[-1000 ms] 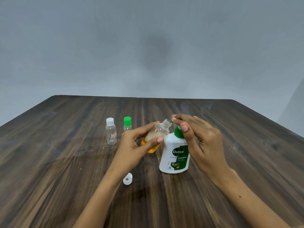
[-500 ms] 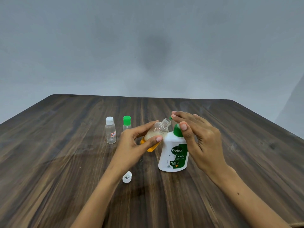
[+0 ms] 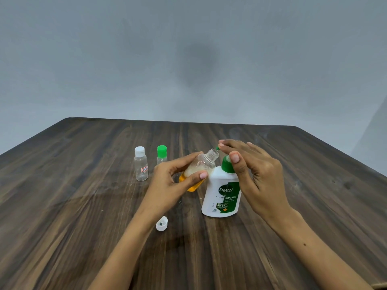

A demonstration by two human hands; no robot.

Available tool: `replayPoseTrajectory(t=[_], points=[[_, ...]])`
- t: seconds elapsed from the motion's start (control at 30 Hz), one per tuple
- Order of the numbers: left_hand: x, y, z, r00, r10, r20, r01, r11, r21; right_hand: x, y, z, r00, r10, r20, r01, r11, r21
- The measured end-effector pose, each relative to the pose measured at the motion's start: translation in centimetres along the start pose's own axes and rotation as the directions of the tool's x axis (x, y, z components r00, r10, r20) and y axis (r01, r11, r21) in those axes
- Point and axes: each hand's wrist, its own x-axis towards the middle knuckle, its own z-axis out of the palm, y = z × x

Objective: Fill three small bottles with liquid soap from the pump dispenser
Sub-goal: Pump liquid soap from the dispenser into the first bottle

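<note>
The open small bottle (image 3: 200,169) is tilted in the air, its threaded mouth just below the green spout of the pump dispenser (image 3: 222,191), its lower half holding orange soap with foam above. The left hand (image 3: 169,185) grips it, thumb across the front and fingers curled behind. The right hand (image 3: 254,170) rests with nearly straight fingers on top of the green pump head, thumb against the collar. The dispenser stands upright on the wooden table (image 3: 62,206), roughly midway between the left and right edges and closer to the far edge than the near one.

A loose white cap (image 3: 161,223) lies on its side just beside the left wrist, toward the near edge. Two capped bottles stand upright toward the far-left side: a white-capped bottle (image 3: 141,164) with a small label, and a green-capped bottle (image 3: 161,154) near it, partly behind the left hand's fingers. Both look empty and stand well in from the left edge.

Bare tabletop stretches wide to the right of the right forearm, out to the right edge, and along the far edge behind the hands.
</note>
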Motion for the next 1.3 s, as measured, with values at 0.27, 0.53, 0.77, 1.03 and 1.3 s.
replayPoseTrajectory(t=[0.27, 0.53, 0.77, 1.03, 1.3], points=[[-0.06, 0.14, 0.04, 1.000, -0.001, 0.000, 0.001, 1.000, -0.005, 0.07, 0.07, -0.10, 1.000, -0.004, -0.004, 0.004, 1.000, 0.015], [0.04, 0.06, 0.02, 1.000, -0.008, 0.000, 0.008, 1.000, -0.001, -0.13, -0.01, 0.23, 0.999, 0.019, -0.030, -0.018, 0.999, 0.037], [0.09, -0.09, 0.00, 1.000, -0.001, -0.002, 0.001, 1.000, 0.002, -0.05, 0.02, 0.22, 1.000, 0.010, -0.026, -0.010, 1.000, 0.004], [0.01, -0.01, -0.03, 1.000, -0.007, -0.002, 0.007, 1.000, 0.018, 0.23, -0.08, 0.00, 1.000, 0.029, -0.011, -0.028, 0.999, 0.027], [0.06, -0.05, -0.04, 1.000, -0.004, 0.005, 0.004, 1.000, 0.022, -0.27, -0.05, 0.13, 1.000, 0.019, -0.020, -0.018, 1.000, 0.017]])
